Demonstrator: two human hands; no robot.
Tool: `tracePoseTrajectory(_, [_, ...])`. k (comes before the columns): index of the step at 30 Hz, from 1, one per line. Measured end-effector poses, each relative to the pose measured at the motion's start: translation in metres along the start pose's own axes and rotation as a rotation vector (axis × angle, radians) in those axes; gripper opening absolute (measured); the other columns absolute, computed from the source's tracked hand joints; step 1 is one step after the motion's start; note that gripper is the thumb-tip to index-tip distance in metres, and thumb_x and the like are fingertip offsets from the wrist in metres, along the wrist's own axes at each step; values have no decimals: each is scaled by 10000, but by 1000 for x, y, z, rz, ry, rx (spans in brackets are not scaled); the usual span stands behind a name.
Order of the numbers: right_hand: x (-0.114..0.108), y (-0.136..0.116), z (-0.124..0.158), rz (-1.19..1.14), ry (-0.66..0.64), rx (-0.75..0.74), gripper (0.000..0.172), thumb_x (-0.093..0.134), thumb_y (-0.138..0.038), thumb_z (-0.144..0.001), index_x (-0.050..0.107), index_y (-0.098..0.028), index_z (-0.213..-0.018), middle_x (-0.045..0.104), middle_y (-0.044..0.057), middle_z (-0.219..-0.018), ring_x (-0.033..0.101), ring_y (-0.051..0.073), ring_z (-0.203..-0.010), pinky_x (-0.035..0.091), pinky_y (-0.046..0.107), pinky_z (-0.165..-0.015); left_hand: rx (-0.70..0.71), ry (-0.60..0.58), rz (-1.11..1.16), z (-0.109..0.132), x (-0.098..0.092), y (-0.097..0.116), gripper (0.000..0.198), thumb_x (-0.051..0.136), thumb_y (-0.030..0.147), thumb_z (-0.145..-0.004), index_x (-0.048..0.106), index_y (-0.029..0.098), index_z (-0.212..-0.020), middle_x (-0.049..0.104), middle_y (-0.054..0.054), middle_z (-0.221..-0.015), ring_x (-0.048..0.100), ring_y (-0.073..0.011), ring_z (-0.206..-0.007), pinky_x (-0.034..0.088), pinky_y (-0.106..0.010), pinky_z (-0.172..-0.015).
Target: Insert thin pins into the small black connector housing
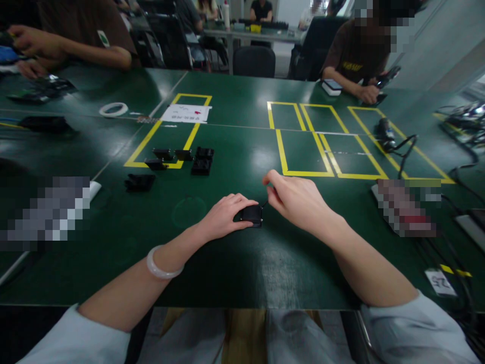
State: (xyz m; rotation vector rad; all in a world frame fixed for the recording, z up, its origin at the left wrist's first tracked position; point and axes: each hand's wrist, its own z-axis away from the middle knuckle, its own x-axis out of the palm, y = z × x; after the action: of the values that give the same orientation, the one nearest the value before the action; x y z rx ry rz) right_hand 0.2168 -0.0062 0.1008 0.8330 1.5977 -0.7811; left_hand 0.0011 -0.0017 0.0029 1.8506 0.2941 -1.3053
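My left hand rests on the green table and grips a small black plastic part between thumb and fingers. My right hand hovers just to the right of that part, its fingertips pinched on a thin dark piece that touches the part's top right corner. A pale bangle circles my left wrist. Both forearms reach in from the near table edge.
Several small black parts lie by a yellow taped rectangle at mid left. Yellow taped boxes mark the right side. A tape roll, a paper sheet, cables and a tool lie farther off. Other people sit across.
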Motion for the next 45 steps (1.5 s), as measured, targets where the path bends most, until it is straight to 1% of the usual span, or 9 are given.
tracePoseTrajectory(5, [-1, 0, -1, 50, -49, 24, 340, 281, -371, -997, 563, -181, -1016, 704, 46, -786, 627, 159, -670, 245, 265, -557, 0, 5, 5, 1, 0, 0, 473, 599, 453, -906, 516, 245, -1323, 595, -73, -1163, 540, -247, -1049, 409, -385, -920])
tracePoseTrajectory(10, [1, 0, -1, 36, -34, 20, 262, 316, -281, -979, 543, -191, -1074, 702, 21, -789, 628, 151, -649, 235, 262, -541, -4, -1, 11, 1, 0, 0, 459, 603, 438, -906, 523, 253, -1318, 593, -71, -1170, 536, -248, -1058, 413, -381, -918])
tracePoseTrajectory(13, [1, 0, -1, 6, -19, 5, 245, 339, -271, -971, 529, -184, -1099, 701, 17, -800, 630, 148, -655, 243, 261, -545, -6, -1, 8, 0, -1, 1, 456, 601, 437, -907, 527, 251, -1316, 593, -70, -1164, 535, -247, -1051, 415, -380, -913])
tracePoseTrajectory(18, [0, 0, -1, 53, -46, 11, 349, 292, -410, -1003, 558, -184, -1008, 704, 41, -797, 641, 163, -689, 233, 267, -552, 4, 4, 4, 0, 0, -1, 470, 593, 449, -909, 511, 250, -1326, 594, -71, -1162, 540, -247, -1044, 412, -381, -909])
tracePoseTrajectory(21, [0, 0, -2, 76, -53, 17, 322, 289, -351, -1002, 563, -183, -1008, 705, 45, -802, 641, 165, -688, 225, 272, -548, 6, 8, 14, 0, 1, -2, 469, 598, 450, -906, 513, 259, -1326, 594, -65, -1172, 538, -245, -1061, 405, -378, -916])
tracePoseTrajectory(26, [-1, -1, 0, 8, -15, -21, 238, 338, -235, -959, 545, -181, -1064, 700, 30, -831, 634, 143, -691, 240, 265, -551, 3, 0, 16, 1, 1, -3, 460, 600, 447, -905, 518, 257, -1316, 596, -63, -1165, 536, -244, -1064, 402, -373, -913])
tracePoseTrajectory(31, [1, 0, 0, 58, -23, -8, 320, 293, -354, -996, 564, -184, -1004, 698, 42, -792, 634, 160, -686, 227, 274, -551, 4, 3, 7, 0, 0, -3, 467, 587, 458, -910, 514, 256, -1325, 596, -69, -1155, 539, -245, -1049, 404, -376, -907])
tracePoseTrajectory(39, [2, -1, 0, -9, 27, -41, 241, 349, -229, -950, 539, -182, -1091, 699, 27, -834, 627, 139, -692, 266, 258, -568, 1, -4, 9, 0, -1, 0, 451, 595, 445, -908, 528, 244, -1306, 598, -68, -1150, 538, -244, -1044, 406, -375, -906])
tracePoseTrajectory(45, [0, -1, 0, 44, -27, -9, 317, 291, -348, -994, 559, -181, -1026, 699, 45, -804, 620, 152, -682, 253, 266, -569, 2, 9, 22, 0, 0, -1, 464, 595, 448, -904, 522, 254, -1319, 598, -69, -1148, 539, -245, -1042, 410, -381, -913])
